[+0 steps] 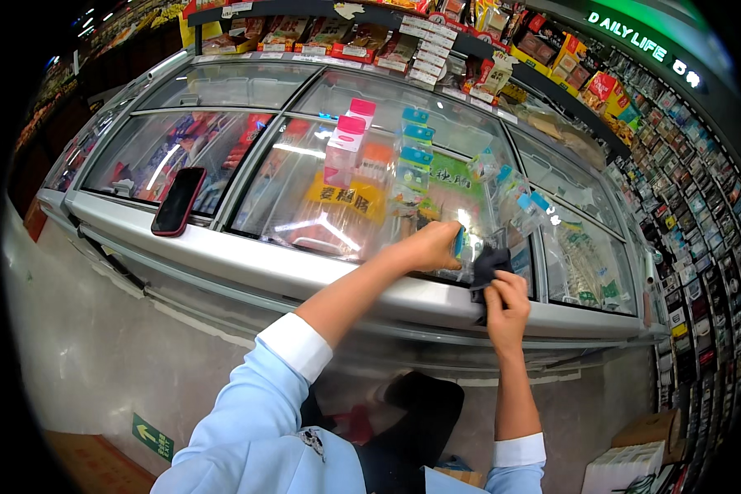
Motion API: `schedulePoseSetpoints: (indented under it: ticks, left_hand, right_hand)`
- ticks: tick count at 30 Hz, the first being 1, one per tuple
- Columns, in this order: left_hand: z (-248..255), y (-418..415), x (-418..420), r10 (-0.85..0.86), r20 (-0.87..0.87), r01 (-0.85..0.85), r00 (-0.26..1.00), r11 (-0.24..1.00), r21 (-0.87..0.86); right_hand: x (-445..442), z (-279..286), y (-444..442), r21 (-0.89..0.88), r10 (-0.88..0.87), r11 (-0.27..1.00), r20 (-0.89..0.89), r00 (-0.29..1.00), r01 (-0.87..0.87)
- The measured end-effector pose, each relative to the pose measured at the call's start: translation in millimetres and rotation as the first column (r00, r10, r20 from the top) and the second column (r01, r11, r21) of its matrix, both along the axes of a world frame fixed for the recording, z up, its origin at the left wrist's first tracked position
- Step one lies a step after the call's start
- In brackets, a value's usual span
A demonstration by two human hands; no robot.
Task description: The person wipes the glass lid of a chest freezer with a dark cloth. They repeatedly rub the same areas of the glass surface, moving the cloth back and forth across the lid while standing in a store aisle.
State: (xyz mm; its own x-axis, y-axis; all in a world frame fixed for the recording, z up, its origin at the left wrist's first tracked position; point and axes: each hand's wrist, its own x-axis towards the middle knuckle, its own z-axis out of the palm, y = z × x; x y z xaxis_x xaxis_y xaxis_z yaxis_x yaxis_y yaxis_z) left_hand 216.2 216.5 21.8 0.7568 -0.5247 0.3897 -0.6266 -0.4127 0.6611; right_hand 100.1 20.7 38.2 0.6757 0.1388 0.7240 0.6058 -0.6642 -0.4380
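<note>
My left hand [435,246] is closed around a small blue-topped packet [459,241] over the front of a glass-lidded chest freezer; most of the packet is hidden by the fingers. Between the fingers and thumb of my right hand [507,302], a crumpled black cloth [490,265] hangs over the freezer's front rim. On the glass ahead stand pink-topped clear packs [344,148] in a short row. Beside them runs a line of teal-topped clear packs [415,163]. Several more blue-topped packs [525,207] lie scattered to the right.
A smartphone [179,200] in a red case rests on the freezer's left front edge. Boxed and bagged foods [352,40] fill a shelf behind the lids. Hanging goods [704,216] cover a rack at right. Cartons [648,429] and a white stack [623,466] sit on the floor.
</note>
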Motion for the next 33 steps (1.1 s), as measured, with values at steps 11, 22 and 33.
schedulePoseSetpoints:
  ticks: [11,22,33]
  left_hand:
    - [-12.8,-5.8,3.0,0.015,0.021,-0.012,1.0,0.991,-0.133]
    - [-9.0,-5.0,5.3,0.037,0.019,-0.035,0.999,0.994,-0.1]
    - [1.4,3.5,-2.8,-0.002,0.008,0.003,1.0,0.997,-0.079]
  right_hand:
    - [60.3,24.2,32.1,-0.289,0.009,0.956,-0.145,0.989,-0.051]
    - [72.0,14.2,44.9,-0.258,-0.042,0.964,0.07,0.997,0.059]
    - [27.6,5.7,9.2,-0.118,0.085,0.989,-0.056,0.995,-0.091]
